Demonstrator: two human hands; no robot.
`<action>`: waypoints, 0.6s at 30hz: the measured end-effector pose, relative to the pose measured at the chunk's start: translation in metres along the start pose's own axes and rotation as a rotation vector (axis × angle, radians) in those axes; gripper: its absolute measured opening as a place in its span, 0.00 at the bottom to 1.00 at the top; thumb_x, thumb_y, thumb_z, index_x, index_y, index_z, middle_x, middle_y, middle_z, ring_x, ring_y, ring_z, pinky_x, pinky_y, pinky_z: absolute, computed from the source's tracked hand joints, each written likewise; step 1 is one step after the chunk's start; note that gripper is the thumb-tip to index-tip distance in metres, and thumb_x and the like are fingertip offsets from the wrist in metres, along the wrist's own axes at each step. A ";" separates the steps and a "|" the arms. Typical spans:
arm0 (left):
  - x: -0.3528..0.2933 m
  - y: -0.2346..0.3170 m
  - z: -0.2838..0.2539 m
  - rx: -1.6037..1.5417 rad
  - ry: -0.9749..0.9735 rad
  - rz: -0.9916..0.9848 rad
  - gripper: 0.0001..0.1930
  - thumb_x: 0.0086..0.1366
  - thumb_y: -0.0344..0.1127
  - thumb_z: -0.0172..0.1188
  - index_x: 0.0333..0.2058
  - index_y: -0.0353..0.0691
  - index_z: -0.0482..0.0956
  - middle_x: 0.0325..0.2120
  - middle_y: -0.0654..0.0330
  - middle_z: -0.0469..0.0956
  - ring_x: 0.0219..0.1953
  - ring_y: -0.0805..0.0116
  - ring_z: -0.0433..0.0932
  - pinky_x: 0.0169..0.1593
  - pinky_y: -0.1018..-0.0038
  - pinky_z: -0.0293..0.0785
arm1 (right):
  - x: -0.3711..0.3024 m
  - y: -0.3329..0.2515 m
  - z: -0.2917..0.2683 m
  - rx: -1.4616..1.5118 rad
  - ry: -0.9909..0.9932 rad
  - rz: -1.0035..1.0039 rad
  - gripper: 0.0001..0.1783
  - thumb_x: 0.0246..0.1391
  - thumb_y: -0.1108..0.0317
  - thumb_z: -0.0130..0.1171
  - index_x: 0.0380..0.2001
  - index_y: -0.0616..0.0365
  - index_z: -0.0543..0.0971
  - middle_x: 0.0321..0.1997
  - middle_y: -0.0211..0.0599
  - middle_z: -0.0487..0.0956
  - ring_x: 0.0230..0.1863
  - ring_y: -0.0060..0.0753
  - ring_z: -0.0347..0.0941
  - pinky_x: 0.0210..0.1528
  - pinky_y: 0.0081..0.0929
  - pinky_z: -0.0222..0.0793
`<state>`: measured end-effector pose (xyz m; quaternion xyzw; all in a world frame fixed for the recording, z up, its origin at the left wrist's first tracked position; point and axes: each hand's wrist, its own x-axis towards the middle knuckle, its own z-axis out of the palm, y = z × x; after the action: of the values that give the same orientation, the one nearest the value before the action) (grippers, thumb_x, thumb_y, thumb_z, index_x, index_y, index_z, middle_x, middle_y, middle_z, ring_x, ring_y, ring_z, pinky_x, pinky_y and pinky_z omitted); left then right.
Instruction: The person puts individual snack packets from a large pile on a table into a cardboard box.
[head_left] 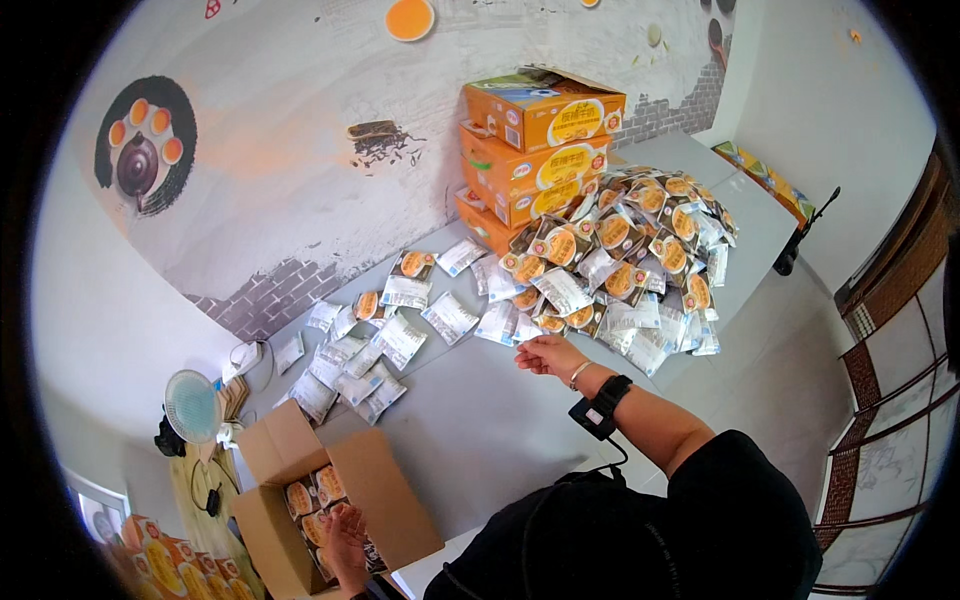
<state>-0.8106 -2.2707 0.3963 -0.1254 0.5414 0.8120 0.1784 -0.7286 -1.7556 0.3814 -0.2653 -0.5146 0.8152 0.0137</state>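
My left hand (346, 543) is inside the open cardboard box (390, 500) at the lower left, fingers apart over the packets (328, 486) lying in it. These are small dark packets with an orange round picture. My right hand (548, 356), with a bracelet and a black wrist device (600, 408), hovers at the near edge of a large heap of packets (620, 265). Its fingers are loosely bent and apart, with nothing visible in them. Some packets in the heap show silver backs. Left of the heap, several loose packets (400, 342) are scattered on the grey table (470, 420).
Orange cartons (540, 150) stand stacked against the wall behind the heap. A small fan (193, 406) and cables are at the left end. More orange cartons (170, 565) sit at the lower left. Another carton (765, 180) lies beyond the table's far right end.
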 end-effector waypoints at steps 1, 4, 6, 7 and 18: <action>0.001 -0.003 0.001 -0.008 -0.032 -0.009 0.13 0.63 0.39 0.48 0.42 0.39 0.70 0.32 0.58 0.76 0.37 0.64 0.75 0.41 0.70 0.72 | 0.002 -0.004 -0.005 0.007 0.019 -0.007 0.13 0.54 0.59 0.50 0.36 0.55 0.74 0.35 0.31 0.78 0.34 0.21 0.75 0.34 0.18 0.66; 0.001 -0.008 0.018 -0.034 -0.078 -0.040 0.15 0.63 0.40 0.48 0.44 0.38 0.70 0.35 0.58 0.76 0.40 0.63 0.74 0.44 0.69 0.71 | 0.011 -0.016 -0.026 0.044 0.058 -0.019 0.13 0.54 0.60 0.50 0.38 0.57 0.73 0.35 0.32 0.78 0.36 0.22 0.74 0.37 0.18 0.66; -0.008 -0.011 0.040 -0.050 -0.035 -0.053 0.15 0.63 0.40 0.48 0.43 0.38 0.71 0.35 0.58 0.76 0.40 0.63 0.74 0.44 0.69 0.71 | 0.019 -0.022 -0.039 0.090 0.074 -0.049 0.12 0.54 0.59 0.51 0.35 0.57 0.74 0.33 0.31 0.78 0.33 0.22 0.75 0.32 0.17 0.66; -0.007 -0.014 0.043 -0.093 -0.023 -0.064 0.14 0.63 0.39 0.48 0.42 0.37 0.70 0.34 0.57 0.75 0.39 0.62 0.74 0.44 0.69 0.71 | 0.023 -0.026 -0.045 0.084 0.091 -0.057 0.12 0.54 0.60 0.51 0.34 0.57 0.74 0.33 0.31 0.78 0.33 0.21 0.75 0.31 0.17 0.67; -0.017 -0.044 0.053 -0.253 -0.080 -0.132 0.14 0.62 0.41 0.49 0.40 0.36 0.70 0.32 0.55 0.75 0.38 0.61 0.74 0.42 0.68 0.71 | 0.096 -0.092 -0.111 -0.032 0.305 -0.234 0.11 0.53 0.61 0.51 0.30 0.56 0.76 0.29 0.30 0.77 0.30 0.22 0.74 0.31 0.21 0.68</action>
<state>-0.7773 -2.2086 0.3864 -0.1499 0.4179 0.8645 0.2355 -0.7840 -1.5915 0.3824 -0.3242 -0.5470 0.7501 0.1819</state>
